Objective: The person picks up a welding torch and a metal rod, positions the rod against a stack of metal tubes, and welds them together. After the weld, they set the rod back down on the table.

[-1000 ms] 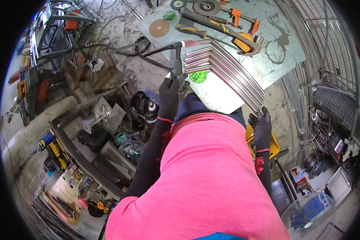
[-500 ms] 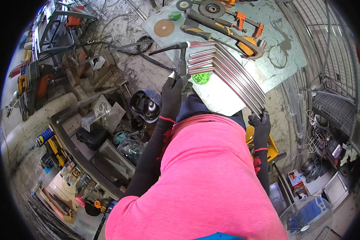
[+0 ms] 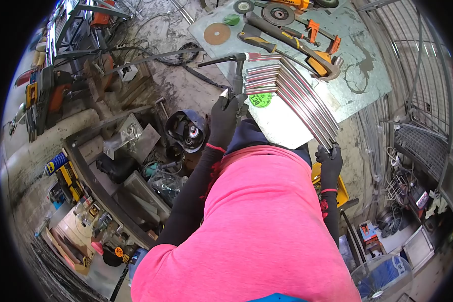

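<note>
In my gloved left hand (image 3: pixel 225 121) is a TIG welding torch (image 3: pixel 238 78), its long back cap pointing left and its head close to the bent ends of the metal work. The fingers are closed around the torch handle. A set of shiny metal rods (image 3: pixel 307 103), each bent at an angle and laid side by side, rests on the metal sheet (image 3: pixel 282 121). My gloved right hand (image 3: pixel 329 163) is closed at the near lower end of these rods. A green round sticker (image 3: pixel 260 99) lies beside their short legs.
On the sheet's far side lie a hammer (image 3: pixel 329 70), an orange clamp (image 3: pixel 313 31), a grinding disc (image 3: pixel 278 15) and a brown disc (image 3: pixel 217 33). A welding helmet (image 3: pixel 187 132) sits left of my body, near a metal-framed bin (image 3: pixel 78 161). A yellow tray (image 3: pixel 342 194) stands below my right hand.
The whole view has shifted slightly, so the table and tools appear a little further right. Both hands keep nearly the same hold and place relative to the rods.
</note>
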The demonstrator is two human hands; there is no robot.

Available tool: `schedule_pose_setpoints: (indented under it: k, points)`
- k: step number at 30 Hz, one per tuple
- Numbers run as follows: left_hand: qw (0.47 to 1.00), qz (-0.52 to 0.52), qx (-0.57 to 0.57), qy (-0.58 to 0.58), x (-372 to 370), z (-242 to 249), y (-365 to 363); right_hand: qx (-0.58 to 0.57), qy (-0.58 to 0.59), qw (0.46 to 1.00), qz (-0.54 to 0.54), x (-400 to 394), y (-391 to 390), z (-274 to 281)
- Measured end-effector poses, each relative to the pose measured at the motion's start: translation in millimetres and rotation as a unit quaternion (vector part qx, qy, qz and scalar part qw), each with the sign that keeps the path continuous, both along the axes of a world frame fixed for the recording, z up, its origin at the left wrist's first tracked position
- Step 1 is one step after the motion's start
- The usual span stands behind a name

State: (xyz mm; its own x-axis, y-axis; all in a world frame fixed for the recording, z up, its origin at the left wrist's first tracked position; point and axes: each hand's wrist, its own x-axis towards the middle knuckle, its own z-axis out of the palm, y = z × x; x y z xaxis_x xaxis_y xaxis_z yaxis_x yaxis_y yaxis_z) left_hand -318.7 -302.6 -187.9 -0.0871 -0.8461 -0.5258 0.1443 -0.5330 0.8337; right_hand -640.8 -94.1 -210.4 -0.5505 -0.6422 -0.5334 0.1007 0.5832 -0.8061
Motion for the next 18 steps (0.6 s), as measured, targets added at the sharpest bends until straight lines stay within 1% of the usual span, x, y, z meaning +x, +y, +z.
schedule_pose_setpoints:
  k: [2, 4, 18]
  points:
    - [1.0, 0.008, -0.008, 0.008, -2.5, 4.0, -0.4, -0.002, -0.007, 1.0, 0.001, 0.6, -0.3, -0.3]
    - [0.999, 0.038, 0.016, 0.03, -5.7, 8.7, -1.2, -0.003, -0.011, 1.0, 0.0, -0.5, 0.3, -1.7]
    - [0.999, 0.03, 0.025, 0.016, -5.9, 10.4, -3.8, 0.009, 0.015, 0.999, 0.035, -3.1, 0.1, -1.1]
